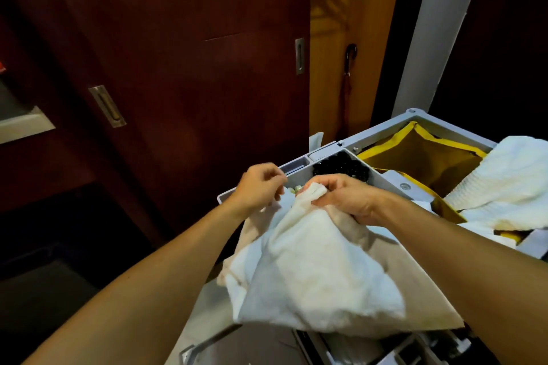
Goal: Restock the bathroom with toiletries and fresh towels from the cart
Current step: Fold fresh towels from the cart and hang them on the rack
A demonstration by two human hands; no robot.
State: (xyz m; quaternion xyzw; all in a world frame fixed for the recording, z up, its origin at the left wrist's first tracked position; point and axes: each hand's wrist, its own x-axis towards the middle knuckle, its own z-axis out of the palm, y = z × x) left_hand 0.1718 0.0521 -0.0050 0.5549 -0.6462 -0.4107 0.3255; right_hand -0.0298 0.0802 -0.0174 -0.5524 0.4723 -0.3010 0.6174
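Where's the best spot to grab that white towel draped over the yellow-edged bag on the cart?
Probably the bunched fold of the white towel hanging over the near rim of the yellow-edged bag. Come from above on the near side: the cloth is heaped there and fingers can pinch a thick fold.

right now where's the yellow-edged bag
In the head view it hangs open in the cart's grey frame at right: the bag, behind the right hand, beside a white towel.
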